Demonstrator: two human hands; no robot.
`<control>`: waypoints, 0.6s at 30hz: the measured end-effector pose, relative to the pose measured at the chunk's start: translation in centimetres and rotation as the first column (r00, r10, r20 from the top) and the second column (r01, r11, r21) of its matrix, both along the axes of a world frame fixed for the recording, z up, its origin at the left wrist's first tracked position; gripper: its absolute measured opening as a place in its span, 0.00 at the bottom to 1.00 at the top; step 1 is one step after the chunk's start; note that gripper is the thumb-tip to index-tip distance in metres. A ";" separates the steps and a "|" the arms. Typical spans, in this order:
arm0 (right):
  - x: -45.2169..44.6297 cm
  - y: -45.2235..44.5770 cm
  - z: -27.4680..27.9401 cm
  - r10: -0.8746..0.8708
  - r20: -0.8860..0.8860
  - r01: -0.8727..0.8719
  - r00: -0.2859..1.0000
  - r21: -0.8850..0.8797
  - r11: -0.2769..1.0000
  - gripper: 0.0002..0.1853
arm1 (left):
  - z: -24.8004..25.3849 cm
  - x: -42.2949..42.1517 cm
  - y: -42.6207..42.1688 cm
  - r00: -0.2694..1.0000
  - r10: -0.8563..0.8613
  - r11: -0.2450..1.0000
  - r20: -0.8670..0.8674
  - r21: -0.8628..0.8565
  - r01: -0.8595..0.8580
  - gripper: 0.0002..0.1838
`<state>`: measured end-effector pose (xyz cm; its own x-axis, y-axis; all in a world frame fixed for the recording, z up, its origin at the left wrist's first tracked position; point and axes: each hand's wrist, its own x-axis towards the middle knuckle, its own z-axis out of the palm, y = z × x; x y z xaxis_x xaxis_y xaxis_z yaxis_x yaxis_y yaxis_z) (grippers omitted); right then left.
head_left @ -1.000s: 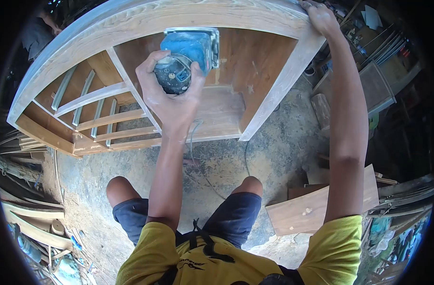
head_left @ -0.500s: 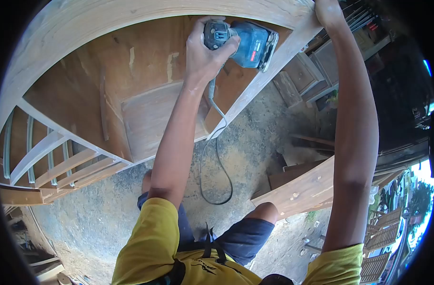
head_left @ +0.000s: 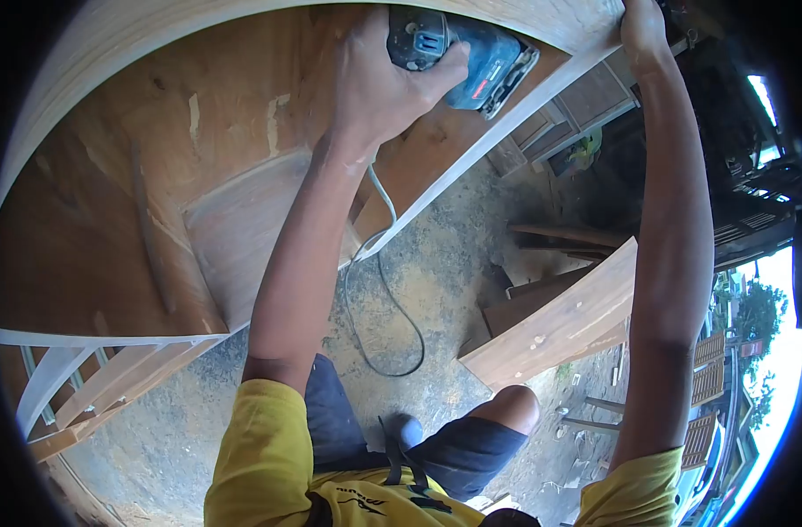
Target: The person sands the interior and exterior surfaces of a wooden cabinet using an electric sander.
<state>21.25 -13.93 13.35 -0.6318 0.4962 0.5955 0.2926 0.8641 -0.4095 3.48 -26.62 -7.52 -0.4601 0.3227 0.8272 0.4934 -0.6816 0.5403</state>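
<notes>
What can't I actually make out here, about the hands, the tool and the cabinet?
All in the head view:
- Right hand: fingertips, cut off by the top edge.
- Left hand: most fingers, past the top edge or behind the sander.
- Sander's underside: turned away from the camera.
- Its red label: too small to read.
- Cabinet: upper side, cut off by the top edge.

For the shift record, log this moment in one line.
left hand: holding sander | right hand: at cabinet edge | cord: looped | sander touching cabinet: unclear
</notes>
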 end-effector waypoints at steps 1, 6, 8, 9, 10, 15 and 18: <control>-0.1 -0.5 -0.3 0.010 -0.033 -0.009 0.999 0.017 1.000 0.24 | 0.8 -0.3 0.3 0.998 0.026 0.996 -0.055 0.092 -0.021 0.23; -0.2 1.1 0.2 0.061 -0.055 -0.067 0.997 -0.102 0.993 0.24 | 1.6 -0.6 1.1 0.994 0.037 0.962 -0.099 0.272 -0.009 0.25; 0.1 0.8 0.3 0.010 -0.021 -0.011 1.000 -0.020 1.000 0.25 | 1.7 0.0 0.9 0.995 0.026 0.968 -0.091 0.251 -0.002 0.25; -0.2 0.1 0.2 0.010 -0.017 -0.010 1.000 -0.024 1.000 0.25 | 1.7 0.3 0.7 0.996 0.013 0.973 -0.086 0.229 0.007 0.25; -0.7 -0.7 0.1 -0.007 -0.081 0.001 0.997 -0.081 0.997 0.26 | 1.7 0.5 0.7 0.997 0.013 0.974 -0.082 0.225 0.006 0.25; 0.0 0.8 0.2 -0.104 -0.079 0.102 0.991 -0.025 0.994 0.26 | 2.4 1.4 -0.1 0.997 0.045 0.977 -0.061 0.209 -0.031 0.27; 0.0 1.0 0.4 -0.127 -0.086 0.125 0.988 -0.030 0.992 0.26 | 2.6 1.5 -0.1 1.000 -0.002 0.992 -0.023 0.125 0.005 0.27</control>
